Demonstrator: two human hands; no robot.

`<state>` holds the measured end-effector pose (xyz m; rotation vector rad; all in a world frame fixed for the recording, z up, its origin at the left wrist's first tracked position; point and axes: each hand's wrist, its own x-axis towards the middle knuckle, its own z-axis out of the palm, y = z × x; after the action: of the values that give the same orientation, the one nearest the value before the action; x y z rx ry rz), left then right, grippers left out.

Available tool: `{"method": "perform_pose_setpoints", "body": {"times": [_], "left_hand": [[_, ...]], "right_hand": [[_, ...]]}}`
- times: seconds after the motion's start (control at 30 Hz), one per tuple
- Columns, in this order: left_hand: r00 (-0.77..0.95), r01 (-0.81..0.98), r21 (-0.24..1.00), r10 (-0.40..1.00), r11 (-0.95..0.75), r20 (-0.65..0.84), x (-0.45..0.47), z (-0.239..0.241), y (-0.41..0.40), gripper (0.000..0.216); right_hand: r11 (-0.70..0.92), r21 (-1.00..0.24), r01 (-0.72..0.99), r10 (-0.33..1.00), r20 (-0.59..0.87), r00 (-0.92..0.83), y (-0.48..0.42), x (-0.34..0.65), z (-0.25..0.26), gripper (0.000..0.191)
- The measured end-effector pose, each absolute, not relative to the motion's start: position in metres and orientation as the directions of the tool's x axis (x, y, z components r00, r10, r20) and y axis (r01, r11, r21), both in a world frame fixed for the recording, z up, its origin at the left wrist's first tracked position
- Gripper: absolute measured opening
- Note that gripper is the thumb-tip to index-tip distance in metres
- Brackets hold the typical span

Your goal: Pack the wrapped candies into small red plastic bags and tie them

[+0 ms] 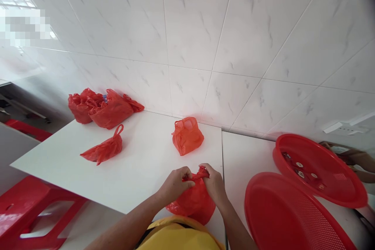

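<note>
A full red plastic bag (195, 203) rests at the front edge of the white table, close to my body. My left hand (177, 183) pinches the bag's gathered top on the left side. On the right, my right hand (213, 181) has its fingers closed round the twisted top of the same bag. What is inside this bag cannot be made out. Just beyond my hands stands another red plastic bag (188, 136) near the wall. To the left lies a smaller red bag (105, 149), its handle loop sticking up.
Several bulging red bags (109, 110) sit at the table's back left against the tiled wall. On the right, a red plastic basket (281, 211) stands before a red basin (328, 164) holding small packets. A red stool (38, 211) is at the lower left of the white table (140, 140).
</note>
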<state>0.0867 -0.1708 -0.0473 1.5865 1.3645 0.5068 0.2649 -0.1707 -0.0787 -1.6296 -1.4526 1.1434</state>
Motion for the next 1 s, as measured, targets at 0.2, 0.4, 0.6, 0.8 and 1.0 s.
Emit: {"method": "perform_pose_setpoints", "body": {"times": [0.2, 0.4, 0.6, 0.8, 1.0], "left_hand": [[0.254, 0.589, 0.807, 0.938, 0.044, -0.237, 0.082, -0.056, -0.171, 0.003], [0.294, 0.682, 0.723, 0.946, -0.111, -0.132, 0.065, -0.056, -0.167, 0.004], [0.272, 0.776, 0.606, 0.960, -0.176, -0.071, 0.013, -0.072, -0.167, 0.008], [0.142, 0.810, 0.584, 0.984, -0.054, -0.107, -0.013, -0.082, -0.173, 0.014], [0.308, 0.781, 0.602, 0.941, -0.166, -0.141, 0.016, -0.088, -0.172, 0.100]], "right_hand": [[-0.269, -0.963, -0.008, 0.915, -0.253, -0.315, -0.176, 0.273, -0.065, 0.039], [-0.364, -0.908, -0.208, 0.930, -0.342, -0.135, -0.167, 0.286, -0.093, 0.019], [-0.324, -0.940, 0.103, 0.915, -0.284, 0.285, -0.161, 0.303, -0.150, 0.019], [-0.483, -0.871, 0.084, 0.870, -0.467, 0.161, -0.177, 0.311, -0.179, 0.051], [-0.657, -0.747, 0.101, 0.746, -0.664, -0.061, -0.184, 0.293, -0.204, 0.059]]}}
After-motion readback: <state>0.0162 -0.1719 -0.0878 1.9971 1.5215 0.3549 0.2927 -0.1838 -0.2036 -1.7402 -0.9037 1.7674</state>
